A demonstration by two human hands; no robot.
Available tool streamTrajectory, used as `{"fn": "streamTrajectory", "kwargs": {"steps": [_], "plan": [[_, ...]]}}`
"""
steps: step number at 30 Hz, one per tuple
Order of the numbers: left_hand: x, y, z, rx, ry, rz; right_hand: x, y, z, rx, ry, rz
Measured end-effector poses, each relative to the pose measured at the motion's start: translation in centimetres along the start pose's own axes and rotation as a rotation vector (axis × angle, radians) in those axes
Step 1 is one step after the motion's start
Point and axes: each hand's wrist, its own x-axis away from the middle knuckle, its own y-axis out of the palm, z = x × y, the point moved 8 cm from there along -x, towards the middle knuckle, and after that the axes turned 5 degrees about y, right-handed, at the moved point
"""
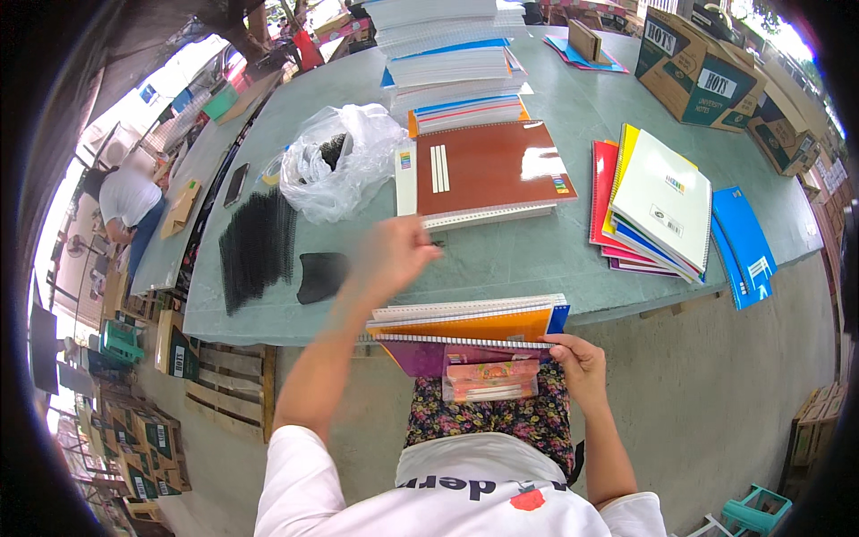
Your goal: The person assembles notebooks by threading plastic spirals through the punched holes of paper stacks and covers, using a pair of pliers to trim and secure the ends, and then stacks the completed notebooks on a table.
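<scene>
My right hand (pixel 580 362) grips the right end of several notebooks, held on edge between the table and my lap. Among them are a purple spiral notebook (pixel 416 356) and an orange notebook (pixel 510 329). A pink, clear-wrapped pack (pixel 492 374) lies against the purple cover. My left hand (pixel 398 255), partly blurred, is raised over the table with its fingers closed; a small dark bit shows at the fingertips, too small to name. Just beyond it a brown notebook (pixel 492 166) tops a stack. Left of that hand are a black flat piece (pixel 322 276) and a pile of black binding coils (pixel 255 251).
A clear plastic bag (pixel 358 183) with black coils sits on the green table (pixel 617 286). Tall paper stacks (pixel 447 67) rise behind. Colourful notebooks (pixel 662 197) and blue covers (pixel 744 246) lie right, before cardboard boxes (pixel 698 76). A phone (pixel 236 185) lies left; another person (pixel 132 201) is farther off.
</scene>
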Motion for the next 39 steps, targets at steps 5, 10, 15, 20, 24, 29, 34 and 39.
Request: {"fn": "streamTrajectory", "kwargs": {"steps": [5, 10, 15, 20, 24, 29, 34, 39], "plan": [[-1.5, 3.1, -12.4, -0.341, 0.244, 0.008, -1.7, 0.7, -0.6, 0.016, 0.141, -0.183], [1.8, 3.6, -12.2, -0.466, 0.104, -0.068, -3.0, 6.3, -8.0, 0.434, -0.142, -0.634], [11.1, -2.5, -11.0, 0.146, -0.039, 0.352, -1.8, 20.7, -8.5, 0.830, -0.329, -0.735], [19.7, 3.5, -10.2, 0.582, -0.315, 0.028, -2.9, 25.6, -7.7, 0.723, -0.429, -0.650], [19.7, 7.0, -11.3, 0.766, -0.360, -0.046, -3.0, 25.0, -8.3, 0.614, -0.440, -0.575], [19.0, 7.3, -10.8, 0.795, -0.410, -0.067, -2.6, 24.0, -8.4, 0.579, -0.417, -0.499], [18.8, 6.5, -10.3, 0.826, -0.474, -0.119, -3.3, 24.0, -8.1, 0.496, -0.317, -0.611], [17.3, 5.2, -10.3, 0.312, -0.236, -0.048, -2.3, 24.1, -8.7, 0.415, -0.586, -0.704]]}}
